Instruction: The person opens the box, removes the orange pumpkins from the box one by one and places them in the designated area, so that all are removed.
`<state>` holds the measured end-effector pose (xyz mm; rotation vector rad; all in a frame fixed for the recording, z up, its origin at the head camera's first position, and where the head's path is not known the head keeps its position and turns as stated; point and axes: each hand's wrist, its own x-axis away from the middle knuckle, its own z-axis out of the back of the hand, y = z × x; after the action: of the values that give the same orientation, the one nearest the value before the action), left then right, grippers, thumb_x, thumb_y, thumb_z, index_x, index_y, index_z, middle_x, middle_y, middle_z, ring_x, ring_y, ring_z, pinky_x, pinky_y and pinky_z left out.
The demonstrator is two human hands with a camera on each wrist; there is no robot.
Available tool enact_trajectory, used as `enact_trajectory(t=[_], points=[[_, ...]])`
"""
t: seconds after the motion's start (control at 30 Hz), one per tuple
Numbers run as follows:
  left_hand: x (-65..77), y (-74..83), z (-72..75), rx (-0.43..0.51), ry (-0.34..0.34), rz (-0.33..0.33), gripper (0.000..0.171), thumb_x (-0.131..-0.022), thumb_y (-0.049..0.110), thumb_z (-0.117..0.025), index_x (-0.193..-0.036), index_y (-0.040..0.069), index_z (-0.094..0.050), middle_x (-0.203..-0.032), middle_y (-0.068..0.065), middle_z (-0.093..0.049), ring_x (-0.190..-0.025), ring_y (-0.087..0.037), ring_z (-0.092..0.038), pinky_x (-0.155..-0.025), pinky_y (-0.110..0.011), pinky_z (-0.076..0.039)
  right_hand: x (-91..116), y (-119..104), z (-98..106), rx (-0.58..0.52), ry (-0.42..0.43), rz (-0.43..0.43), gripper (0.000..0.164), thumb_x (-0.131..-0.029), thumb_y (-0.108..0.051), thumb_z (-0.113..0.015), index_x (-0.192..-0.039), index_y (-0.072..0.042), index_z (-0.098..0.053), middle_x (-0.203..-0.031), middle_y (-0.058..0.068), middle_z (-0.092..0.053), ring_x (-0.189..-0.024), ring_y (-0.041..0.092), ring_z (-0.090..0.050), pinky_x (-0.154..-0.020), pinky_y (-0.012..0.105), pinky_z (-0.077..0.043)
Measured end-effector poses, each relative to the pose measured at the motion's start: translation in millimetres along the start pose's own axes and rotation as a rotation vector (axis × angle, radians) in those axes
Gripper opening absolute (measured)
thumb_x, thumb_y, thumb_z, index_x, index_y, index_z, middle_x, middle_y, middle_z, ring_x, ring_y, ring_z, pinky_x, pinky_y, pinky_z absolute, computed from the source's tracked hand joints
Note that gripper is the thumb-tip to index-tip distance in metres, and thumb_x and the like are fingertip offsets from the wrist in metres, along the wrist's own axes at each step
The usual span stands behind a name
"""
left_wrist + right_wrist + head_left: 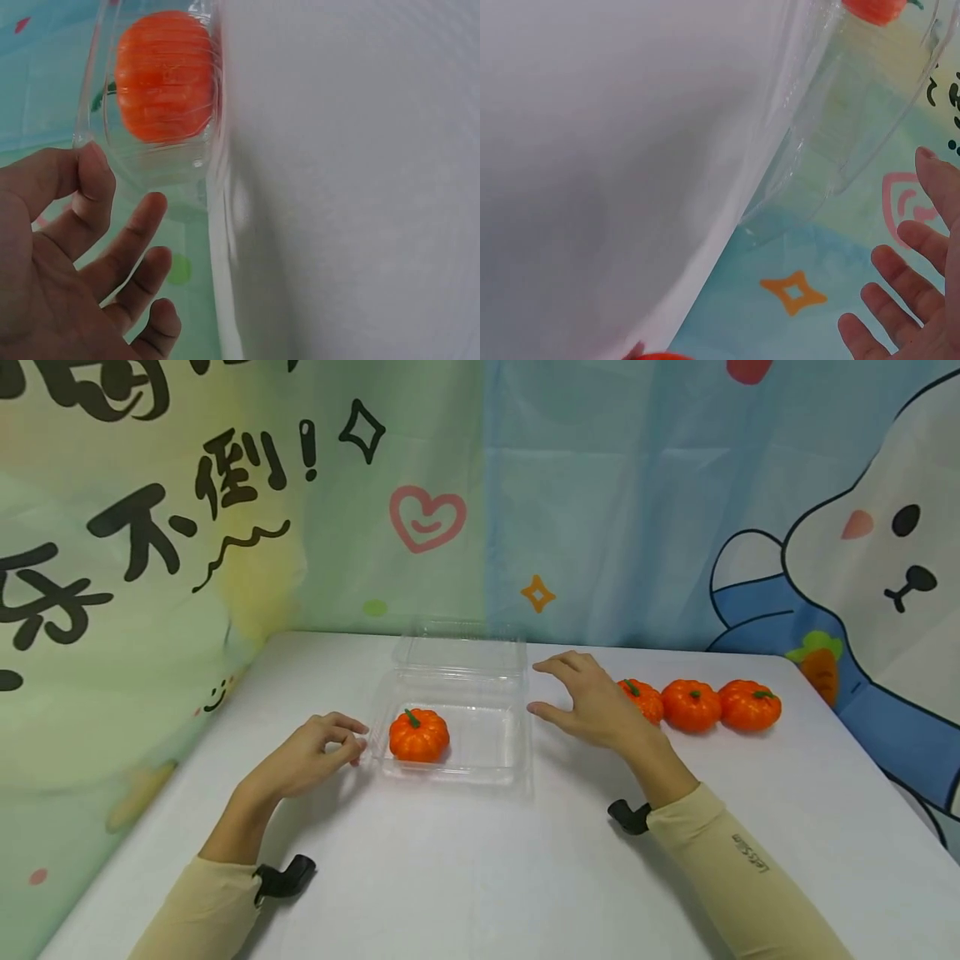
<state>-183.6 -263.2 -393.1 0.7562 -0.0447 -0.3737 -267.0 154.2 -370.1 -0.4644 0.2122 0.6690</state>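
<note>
A clear plastic clamshell box [483, 739] lies with its lid [459, 653] folded back. One small orange pumpkin [418, 737] with a green stem sits in its left part; the left wrist view shows this pumpkin [165, 76] through the clear wall. At the box's left edge, my left hand [311, 753] brings thumb and index finger together on the rim, its other fingers [135, 232] loosely bent. My right hand [581, 702] hovers beside the box's right edge with thumb and fingers spread and nothing between them. In the right wrist view its fingers [907, 285] are apart.
Three more pumpkins stand in a row to the right: one [637, 700] partly behind my right hand, a middle one [692, 706] and an outer one [750, 705]. The white table [450, 877] ends at the back against a printed curtain [585, 510].
</note>
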Motion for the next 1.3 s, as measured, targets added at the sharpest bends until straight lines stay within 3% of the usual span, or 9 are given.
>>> enact_trajectory(t=[0.43, 0.67, 0.9, 1.3], points=[[-1.1, 2.4, -0.2, 0.018, -0.018, -0.019, 0.032, -0.103, 0.017, -0.058, -0.074, 0.011, -0.07, -0.125, -0.016, -0.068, -0.124, -0.039, -0.052, -0.104, -0.061, -0.039, -14, -16, -15, -0.037, -0.044, 0.04, 0.06, -0.093, -0.04, -0.075, -0.142, -0.011, -0.057, -0.14, 0.012, -0.055, -0.132, 0.033, -0.049, -0.109, 0.053, -0.044], [1.3, 3.8, 1.7, 0.011, -0.018, 0.013, 0.032, -0.103, 0.018, -0.057, -0.074, 0.012, -0.069, -0.128, -0.015, -0.066, -0.128, -0.041, -0.047, -0.104, -0.061, -0.036, -24, -29, -26, -0.048, -0.056, 0.091, 0.06, -0.094, -0.043, -0.074, -0.142, -0.011, -0.057, -0.138, 0.01, -0.056, -0.13, 0.032, -0.05, -0.109, 0.051, -0.043], [-0.8, 2.6, 0.4, 0.045, -0.024, -0.038, 0.032, -0.103, 0.016, -0.058, -0.074, 0.01, -0.07, -0.123, -0.019, -0.068, -0.125, -0.039, -0.053, -0.105, -0.062, -0.036, -28, -38, -32, -0.052, -0.076, 0.097, 0.062, -0.093, -0.044, -0.075, -0.142, -0.011, -0.058, -0.139, 0.011, -0.055, -0.13, 0.031, -0.05, -0.109, 0.051, -0.044], [-0.6, 2.4, 0.2, 0.03, -0.02, -0.032, 0.03, -0.102, 0.019, -0.059, -0.076, 0.011, -0.072, -0.123, -0.016, -0.068, -0.125, -0.039, -0.053, -0.105, -0.063, -0.036, -36, -51, -41, -0.088, -0.116, 0.124, 0.064, -0.091, -0.046, -0.076, -0.143, -0.013, -0.057, -0.139, 0.007, -0.055, -0.129, 0.029, -0.051, -0.108, 0.049, -0.046]])
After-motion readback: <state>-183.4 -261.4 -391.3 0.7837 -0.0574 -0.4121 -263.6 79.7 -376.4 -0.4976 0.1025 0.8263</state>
